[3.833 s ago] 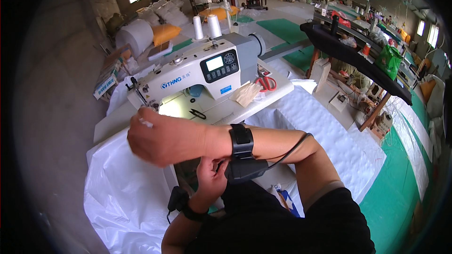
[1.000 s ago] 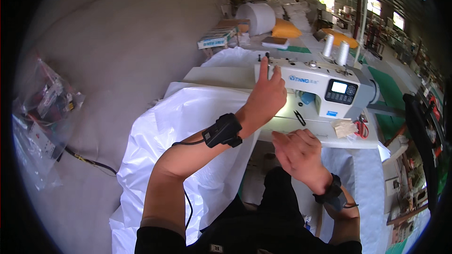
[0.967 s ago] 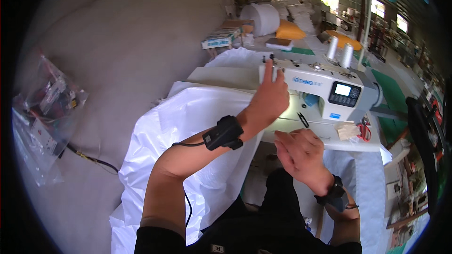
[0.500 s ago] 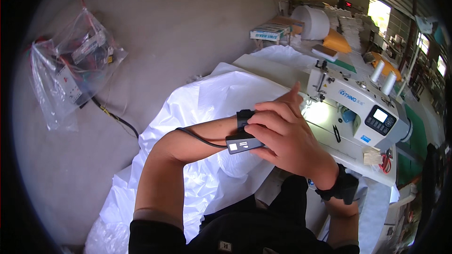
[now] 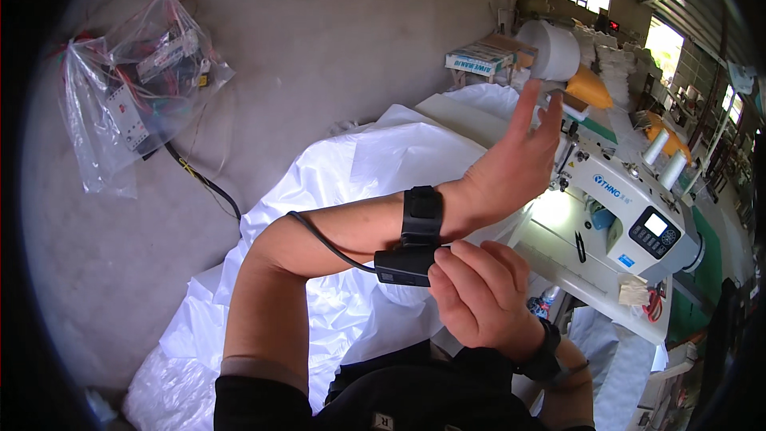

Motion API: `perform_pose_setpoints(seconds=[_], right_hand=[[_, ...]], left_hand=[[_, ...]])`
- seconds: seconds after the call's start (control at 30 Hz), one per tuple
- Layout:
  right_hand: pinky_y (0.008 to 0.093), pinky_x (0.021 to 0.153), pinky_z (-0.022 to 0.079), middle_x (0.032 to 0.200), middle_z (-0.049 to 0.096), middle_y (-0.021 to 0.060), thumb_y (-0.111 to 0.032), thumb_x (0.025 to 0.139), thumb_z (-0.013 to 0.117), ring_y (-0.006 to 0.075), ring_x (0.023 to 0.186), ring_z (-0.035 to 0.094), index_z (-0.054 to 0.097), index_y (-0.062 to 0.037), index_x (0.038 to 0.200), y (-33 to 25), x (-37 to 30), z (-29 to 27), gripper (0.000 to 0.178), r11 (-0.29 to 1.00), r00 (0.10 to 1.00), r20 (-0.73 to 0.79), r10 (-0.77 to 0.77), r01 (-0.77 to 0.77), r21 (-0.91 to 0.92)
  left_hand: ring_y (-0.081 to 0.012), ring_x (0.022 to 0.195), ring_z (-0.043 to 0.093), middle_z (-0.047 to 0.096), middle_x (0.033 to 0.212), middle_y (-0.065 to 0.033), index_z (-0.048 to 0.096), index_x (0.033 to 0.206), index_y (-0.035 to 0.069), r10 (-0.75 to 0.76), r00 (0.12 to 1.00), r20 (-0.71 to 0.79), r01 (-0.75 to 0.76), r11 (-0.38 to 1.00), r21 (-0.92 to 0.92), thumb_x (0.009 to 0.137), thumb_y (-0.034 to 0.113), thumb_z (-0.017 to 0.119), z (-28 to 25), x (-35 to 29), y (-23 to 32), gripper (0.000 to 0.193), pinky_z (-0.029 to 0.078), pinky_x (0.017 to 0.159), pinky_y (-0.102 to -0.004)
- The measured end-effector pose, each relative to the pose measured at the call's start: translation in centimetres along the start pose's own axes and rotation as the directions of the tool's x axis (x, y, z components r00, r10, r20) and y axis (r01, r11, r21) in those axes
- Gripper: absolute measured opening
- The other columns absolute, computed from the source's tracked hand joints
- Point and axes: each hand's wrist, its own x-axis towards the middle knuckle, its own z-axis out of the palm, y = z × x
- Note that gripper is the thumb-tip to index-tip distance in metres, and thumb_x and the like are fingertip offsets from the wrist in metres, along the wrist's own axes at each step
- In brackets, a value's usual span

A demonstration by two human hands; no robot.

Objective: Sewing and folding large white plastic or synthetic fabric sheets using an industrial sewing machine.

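My left hand [image 5: 511, 169] is raised with its fingers stretched apart, holding nothing. Around that wrist is a black strap [image 5: 421, 215], with a small black box [image 5: 403, 266] hanging below it and a black cable running back along the forearm. The fingers of my right hand [image 5: 485, 294] are bent closed at the right end of this box. A bulky black band [image 5: 544, 361] sits on my right wrist. Crumpled white plastic sheeting [image 5: 339, 183] spreads under my arms and over the table's left part.
A lit white sewing machine [image 5: 618, 203] stands at the right with thread cones [image 5: 672, 169] on top. Black thread snips [image 5: 580, 247] lie on its bed, near red-handled scissors [image 5: 654, 303]. At the left, a plastic bag [image 5: 132, 100] covers electrical parts on the wall.
My right hand has moved down from over my left hand and wrist to the end of the black box. The strap and my left hand now show, fingers pointing up. The view has shifted slightly.
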Motion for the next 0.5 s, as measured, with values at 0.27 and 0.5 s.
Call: perform_pose_setpoints(seconds=[0.27, 0.5], right_hand=[[0.0358, 0.09, 0.044, 0.106, 0.06, 0.0012, -0.019, 0.079, 0.07, 0.0181, 0.108, 0.056, 0.062, -0.0154, 0.088, -1.3, 0.7, -0.9, 0.012, 0.999, 0.999, -0.022, 0.048, -0.048, 0.011], [0.0358, 0.087, 0.046, 0.108, 0.06, 0.0027, -0.018, 0.08, 0.07, 0.0178, 0.105, 0.057, 0.064, -0.0151, 0.096, -1.3, 0.6, -0.6, 0.017, 0.999, 0.999, 0.019, 0.038, -0.039, 0.034]], left_hand=[[-0.0357, 0.12, 0.046, 0.063, 0.095, -0.0094, 0.068, 0.084, 0.007, -0.031, 0.969, -0.246, 0.016, 0.998, -0.063, 0.075, 0.023, 0.058, -2.3, 1.2, -1.5, 0.021, 0.031, 0.094, -0.0742], [-0.033, 0.111, 0.053, 0.064, 0.083, -0.0063, 0.07, 0.08, 0.007, 0.109, 0.993, -0.054, -0.114, 0.988, -0.106, 0.075, 0.023, 0.058, -2.0, -0.1, -1.2, 0.02, 0.026, 0.101, -0.0722]])
